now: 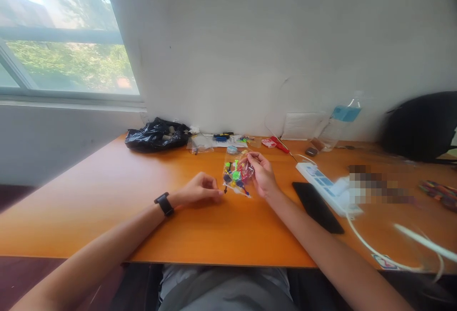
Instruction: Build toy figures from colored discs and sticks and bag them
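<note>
My right hand (262,174) pinches the right upper edge of a clear plastic bag (236,173). Small coloured plastic pieces show inside it, in green, yellow, blue, red and white. The bag is held up over the table, facing me. Just left of it is my left hand (200,188), a dark watch on its wrist. Its fingers are curled together close to the bag's lower left corner, by a small black arrow-shaped piece (225,189). Whatever may lie between those fingertips is too small to make out.
Along the wall lie a black plastic bag (157,135), small packets and a red-handled tool (280,144). To the right are a black phone (317,207), a white power strip (326,187) with cables, a clear bottle (333,128) and a black backpack (423,128).
</note>
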The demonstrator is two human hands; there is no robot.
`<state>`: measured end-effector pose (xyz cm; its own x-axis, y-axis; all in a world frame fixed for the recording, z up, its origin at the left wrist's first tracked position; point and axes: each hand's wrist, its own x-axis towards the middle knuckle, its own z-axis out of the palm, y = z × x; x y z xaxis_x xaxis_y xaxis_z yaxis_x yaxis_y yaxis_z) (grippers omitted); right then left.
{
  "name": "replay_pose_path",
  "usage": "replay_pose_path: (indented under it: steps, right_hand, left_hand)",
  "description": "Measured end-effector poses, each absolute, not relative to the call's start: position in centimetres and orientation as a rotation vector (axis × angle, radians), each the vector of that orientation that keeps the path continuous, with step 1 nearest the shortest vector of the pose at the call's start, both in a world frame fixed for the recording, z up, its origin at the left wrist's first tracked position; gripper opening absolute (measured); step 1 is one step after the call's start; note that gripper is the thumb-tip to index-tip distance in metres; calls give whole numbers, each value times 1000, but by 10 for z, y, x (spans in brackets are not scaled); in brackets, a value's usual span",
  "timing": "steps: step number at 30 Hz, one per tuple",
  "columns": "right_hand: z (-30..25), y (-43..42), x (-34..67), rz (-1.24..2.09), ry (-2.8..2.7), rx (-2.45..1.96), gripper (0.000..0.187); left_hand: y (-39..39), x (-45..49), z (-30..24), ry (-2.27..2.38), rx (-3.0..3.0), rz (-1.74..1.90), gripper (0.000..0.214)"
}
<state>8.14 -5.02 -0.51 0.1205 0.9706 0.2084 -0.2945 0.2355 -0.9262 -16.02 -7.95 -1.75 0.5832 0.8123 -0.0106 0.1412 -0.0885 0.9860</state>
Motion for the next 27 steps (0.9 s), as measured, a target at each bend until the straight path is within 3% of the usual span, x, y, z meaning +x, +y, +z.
replay_pose_path:
  steps: [8,18,27]
  right_hand:
    - [-22,-60,68,1285,-1137,-951,45]
    - [-21,-61,71,1257,-1356,-972,31]
    - [-11,-65,74,1274,-1581,-889,21]
  left_hand:
    - [-79,-156,-10,782,1551,964,40]
    - [-67,-164,-28,877,1498,729,42]
    - [-58,-165,-33,785,1526,1085,40]
